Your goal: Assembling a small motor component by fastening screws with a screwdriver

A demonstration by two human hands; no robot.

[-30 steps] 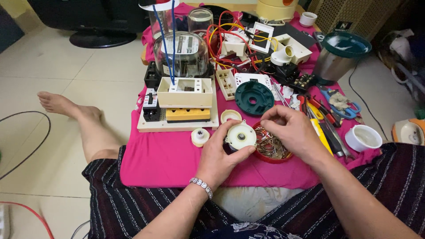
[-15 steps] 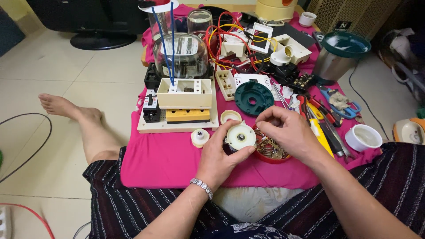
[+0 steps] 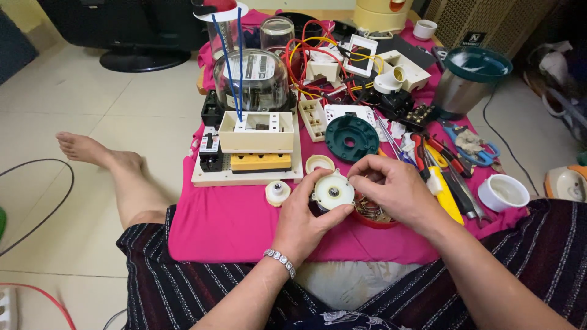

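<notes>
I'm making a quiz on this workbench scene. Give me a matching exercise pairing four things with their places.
Things:
1 round cream part
2 dark green disc
3 white cup
4 small white cap

Places:
A beyond the hands
B left of the left hand
C held in the left hand
D right of the right hand

Pairs: 1-C, 2-A, 3-D, 4-B

The motor (image 3: 332,194) looks like smooth cream plastic with a shiny metal hub, held against bare skin of the left hand (image 3: 304,215). The cloth (image 3: 226,223) beneath is matt pink fabric. The bracelet (image 3: 280,261) gleams — polished metal. The disc (image 3: 351,138) is dull green plastic, the dome (image 3: 254,80) clear and glossy, the floor (image 3: 92,110) smooth tile.
</notes>
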